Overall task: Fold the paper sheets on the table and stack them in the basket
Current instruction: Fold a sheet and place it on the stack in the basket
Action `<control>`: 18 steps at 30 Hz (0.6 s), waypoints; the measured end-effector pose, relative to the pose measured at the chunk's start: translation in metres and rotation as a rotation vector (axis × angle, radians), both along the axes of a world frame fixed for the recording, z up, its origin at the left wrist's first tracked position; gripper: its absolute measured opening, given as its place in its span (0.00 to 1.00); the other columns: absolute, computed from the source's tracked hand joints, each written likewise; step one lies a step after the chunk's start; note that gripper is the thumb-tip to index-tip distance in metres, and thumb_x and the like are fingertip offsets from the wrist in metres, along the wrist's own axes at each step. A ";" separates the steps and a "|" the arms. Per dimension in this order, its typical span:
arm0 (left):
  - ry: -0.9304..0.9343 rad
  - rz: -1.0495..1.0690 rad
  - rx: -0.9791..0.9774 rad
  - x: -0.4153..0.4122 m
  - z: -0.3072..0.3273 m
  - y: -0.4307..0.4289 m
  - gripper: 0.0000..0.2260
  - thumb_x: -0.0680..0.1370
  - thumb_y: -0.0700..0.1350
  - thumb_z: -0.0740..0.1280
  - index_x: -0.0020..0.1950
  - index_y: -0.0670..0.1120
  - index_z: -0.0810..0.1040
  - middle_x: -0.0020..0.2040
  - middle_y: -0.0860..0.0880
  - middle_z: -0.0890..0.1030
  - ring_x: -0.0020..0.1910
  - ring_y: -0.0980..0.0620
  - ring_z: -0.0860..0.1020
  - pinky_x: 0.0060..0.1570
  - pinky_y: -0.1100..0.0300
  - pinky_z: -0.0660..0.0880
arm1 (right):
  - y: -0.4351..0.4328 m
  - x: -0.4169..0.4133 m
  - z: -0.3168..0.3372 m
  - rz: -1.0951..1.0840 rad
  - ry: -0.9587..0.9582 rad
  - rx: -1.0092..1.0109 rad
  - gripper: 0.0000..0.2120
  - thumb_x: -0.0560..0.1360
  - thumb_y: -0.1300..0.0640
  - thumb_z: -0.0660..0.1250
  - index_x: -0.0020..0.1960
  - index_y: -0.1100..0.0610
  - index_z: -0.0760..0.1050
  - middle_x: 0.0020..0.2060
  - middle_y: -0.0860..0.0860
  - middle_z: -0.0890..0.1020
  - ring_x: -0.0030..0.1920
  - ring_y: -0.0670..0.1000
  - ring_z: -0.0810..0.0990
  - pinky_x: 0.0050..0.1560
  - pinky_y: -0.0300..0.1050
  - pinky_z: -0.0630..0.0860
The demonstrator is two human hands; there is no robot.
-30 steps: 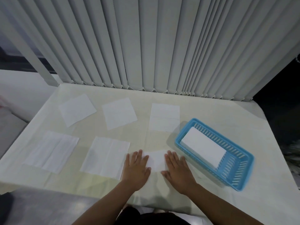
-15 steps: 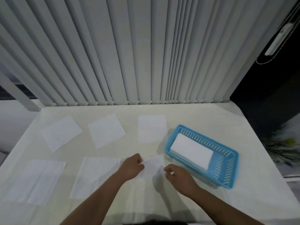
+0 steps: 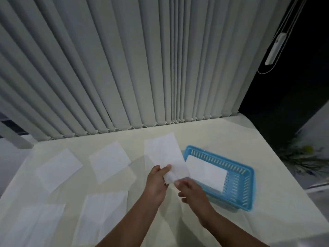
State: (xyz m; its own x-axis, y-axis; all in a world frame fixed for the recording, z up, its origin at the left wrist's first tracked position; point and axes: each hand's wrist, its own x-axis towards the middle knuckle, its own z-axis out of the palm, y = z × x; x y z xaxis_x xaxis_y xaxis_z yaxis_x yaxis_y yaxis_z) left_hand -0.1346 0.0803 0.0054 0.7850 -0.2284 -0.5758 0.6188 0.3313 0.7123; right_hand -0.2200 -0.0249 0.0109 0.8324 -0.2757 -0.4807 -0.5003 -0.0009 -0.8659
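Observation:
My left hand [image 3: 156, 182] pinches a small folded white paper sheet [image 3: 176, 171] by its near left edge and holds it above the table. My right hand [image 3: 192, 191] pinches the sheet's near right corner with its fingertips. The blue slotted basket [image 3: 247, 175] stands just to the right of my hands, with one folded white sheet [image 3: 206, 173] lying flat inside. The held sheet's far edge blends into a flat sheet [image 3: 160, 147] lying behind it on the table.
Unfolded white sheets lie on the cream table [image 3: 222, 132]: two at the back left [image 3: 58, 168] [image 3: 109, 160] and two near the front left [image 3: 105, 211] [image 3: 32, 225]. Vertical blinds [image 3: 124, 68] hang behind. The table's right edge is close to the basket.
A second ago both hands pressed flat on the sheet on the table. They have since pinched it and lifted it up and back, towards the basket. My head has tilted up.

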 end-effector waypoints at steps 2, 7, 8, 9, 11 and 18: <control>0.006 -0.033 -0.004 -0.001 -0.002 -0.006 0.14 0.75 0.38 0.69 0.60 0.39 0.76 0.56 0.41 0.83 0.57 0.40 0.80 0.58 0.46 0.76 | -0.005 0.005 0.003 -0.172 -0.025 0.075 0.07 0.76 0.51 0.67 0.44 0.55 0.79 0.44 0.52 0.84 0.46 0.52 0.81 0.47 0.45 0.77; -0.023 -0.068 -0.017 -0.005 0.000 -0.020 0.10 0.75 0.36 0.67 0.56 0.41 0.78 0.54 0.44 0.84 0.53 0.46 0.82 0.55 0.53 0.77 | -0.027 0.016 -0.003 -0.372 -0.044 0.209 0.06 0.76 0.57 0.67 0.40 0.58 0.76 0.38 0.56 0.80 0.39 0.52 0.78 0.42 0.45 0.75; -0.031 -0.072 -0.014 -0.005 0.002 -0.023 0.08 0.75 0.36 0.67 0.54 0.42 0.78 0.51 0.46 0.84 0.50 0.48 0.82 0.52 0.56 0.78 | -0.031 0.017 -0.004 -0.423 -0.052 0.230 0.06 0.76 0.58 0.66 0.41 0.58 0.75 0.38 0.56 0.79 0.38 0.52 0.76 0.40 0.44 0.75; -0.040 -0.078 0.006 -0.006 0.004 -0.026 0.06 0.75 0.36 0.67 0.51 0.43 0.79 0.48 0.47 0.85 0.47 0.49 0.82 0.50 0.58 0.78 | -0.036 0.017 -0.005 -0.474 -0.062 0.253 0.06 0.77 0.59 0.65 0.41 0.57 0.75 0.37 0.55 0.77 0.37 0.51 0.75 0.39 0.44 0.74; -0.063 -0.103 0.044 -0.006 0.006 -0.032 0.05 0.76 0.37 0.67 0.49 0.44 0.80 0.44 0.50 0.86 0.46 0.51 0.82 0.49 0.59 0.78 | -0.045 0.016 -0.004 -0.535 -0.073 0.309 0.05 0.77 0.60 0.65 0.43 0.58 0.75 0.37 0.54 0.78 0.36 0.50 0.76 0.38 0.43 0.74; -0.056 -0.147 0.138 -0.003 0.001 -0.052 0.04 0.77 0.43 0.67 0.49 0.45 0.81 0.49 0.47 0.85 0.45 0.51 0.82 0.50 0.59 0.77 | -0.080 0.010 -0.011 -0.585 -0.071 0.176 0.09 0.74 0.61 0.70 0.35 0.60 0.75 0.31 0.54 0.74 0.33 0.49 0.71 0.37 0.41 0.74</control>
